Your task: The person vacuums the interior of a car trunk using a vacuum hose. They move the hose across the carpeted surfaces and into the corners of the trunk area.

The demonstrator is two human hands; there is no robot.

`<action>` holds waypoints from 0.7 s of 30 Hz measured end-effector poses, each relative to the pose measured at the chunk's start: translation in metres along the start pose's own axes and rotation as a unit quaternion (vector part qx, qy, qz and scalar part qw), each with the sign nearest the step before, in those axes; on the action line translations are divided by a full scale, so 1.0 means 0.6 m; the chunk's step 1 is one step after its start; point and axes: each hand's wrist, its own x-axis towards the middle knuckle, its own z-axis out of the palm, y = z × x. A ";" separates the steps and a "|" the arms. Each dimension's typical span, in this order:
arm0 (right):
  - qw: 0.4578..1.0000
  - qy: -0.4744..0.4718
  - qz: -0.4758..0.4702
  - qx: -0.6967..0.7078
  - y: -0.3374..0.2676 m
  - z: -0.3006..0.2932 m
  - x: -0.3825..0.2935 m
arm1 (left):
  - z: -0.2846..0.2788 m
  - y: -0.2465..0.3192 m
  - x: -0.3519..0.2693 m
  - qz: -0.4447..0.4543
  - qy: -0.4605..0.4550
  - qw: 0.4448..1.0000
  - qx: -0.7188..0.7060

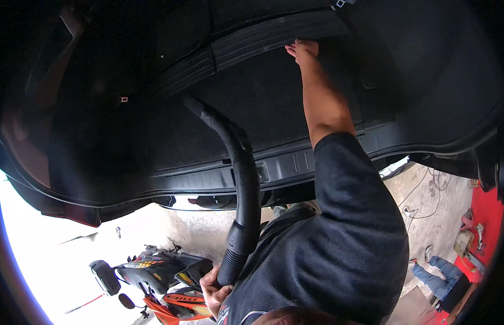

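My left hand grips the ribbed cuff of a black vacuum cleaner wand at the lower middle. From there the curved tube runs up into a car's cargo area, its slanted nozzle at the dark carpet. Farther in, my right hand reaches to a ridged black strip between the carpet and the seat backs. Its fingers are apart at the strip's near edge, with nothing visible in them. Whether they press on the edge is too dark to tell.
A plastic sill with a latch recess borders the cargo area. Behind me stand an orange and black motor scooter and a person in jeans near a red surface. A cable lies on the concrete floor.
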 end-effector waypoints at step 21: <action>0.886 -0.454 0.068 0.074 -0.087 -0.050 -0.485 | 0.125 0.034 0.240 0.010 -0.221 0.970 0.100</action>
